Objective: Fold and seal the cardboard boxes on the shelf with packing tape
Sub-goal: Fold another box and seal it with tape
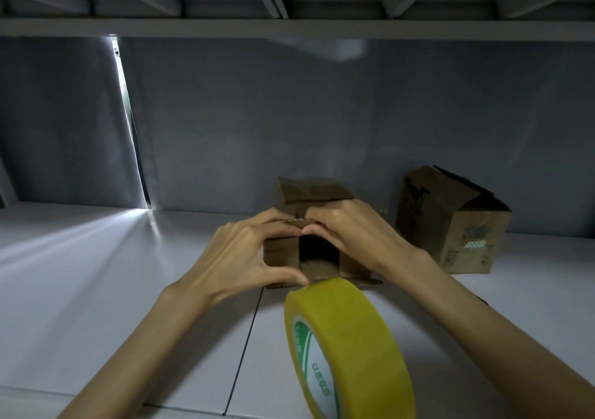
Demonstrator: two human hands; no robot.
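A small brown cardboard box [283, 252] lies on its side on the white shelf [112, 273], its open end facing me with a dark gap between the flaps. My left hand [248, 254] grips the box's left side, thumb low and fingers on the top flap. My right hand [351, 231] clasps the top right, pressing the top flap down. A roll of yellow packing tape [347, 347] stands on edge just in front of the box, touching neither hand.
A second, larger cardboard box [450, 222] sits tilted at the right near the grey back wall, its flap open. Another shelf board [289, 27] runs overhead. A bright slit [128, 128] in the back wall at the left lets light in.
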